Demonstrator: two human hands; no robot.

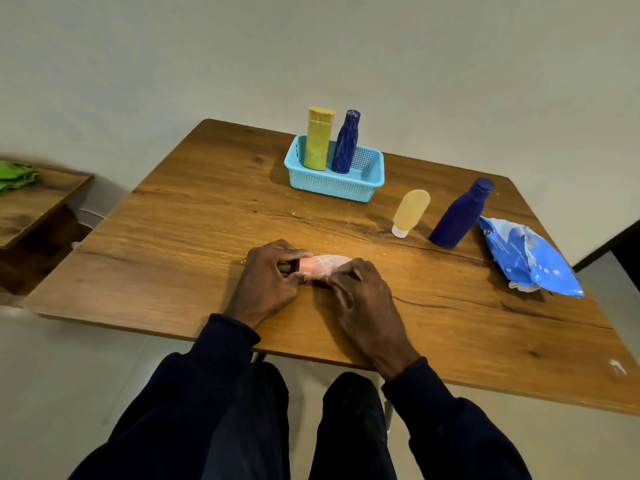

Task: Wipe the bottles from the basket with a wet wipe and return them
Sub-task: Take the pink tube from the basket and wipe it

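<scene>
Before a pale wall [450,64], the wooden table [194,216] bears a blue basket [332,188].

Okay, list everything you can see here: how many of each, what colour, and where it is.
table: one, brown wood, fills the middle
basket: one, light blue, far side of the table
yellow bottle: one, yellow, upright in the basket, left
navy bottle in the basket: one, dark blue, upright beside the yellow one
squeeze tube: one, pale orange, stands on its white cap, right of the basket
navy bottle on the table: one, dark blue, right of the tube
wipes pack: one, blue, right edge
pink bottle: one, pink with dark cap, lying near edge
wet wipe: one, whitish, wrapped round the pink bottle
side table: one, brown, far left
green cloth: one, on the side table
left hand: grips the cap end
right hand: fingers pinch the wipe
</scene>
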